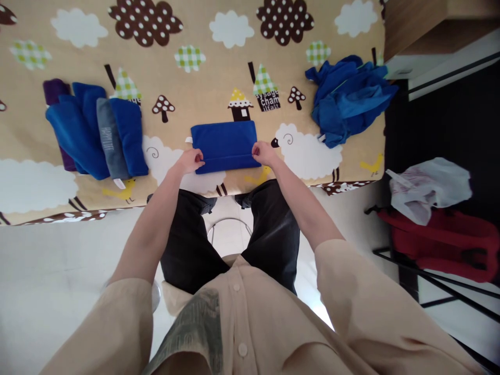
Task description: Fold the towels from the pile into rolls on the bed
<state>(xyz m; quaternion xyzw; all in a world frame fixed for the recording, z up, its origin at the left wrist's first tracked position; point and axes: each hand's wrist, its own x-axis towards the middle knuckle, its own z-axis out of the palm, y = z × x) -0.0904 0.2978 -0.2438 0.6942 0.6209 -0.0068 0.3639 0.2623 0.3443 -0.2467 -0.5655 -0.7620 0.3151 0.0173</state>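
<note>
A blue cloth, probably a towel, lies flat on the bed in front of me, its near edge folded over in a narrow strip. My left hand pinches the left end of that strip. At the right end, the fingers of my right hand close on the cloth's edge. A small white tag sticks out from the left side. Off to the left lie several rolled or folded cloths, blue, grey and purple. A crumpled heap of blue cloths is on the right.
The bed cover is beige, printed with sheep, clouds and mushrooms. A wooden cabinet stands at the back right. Below it on the right are a white plastic bag and a red bag beside a black metal frame.
</note>
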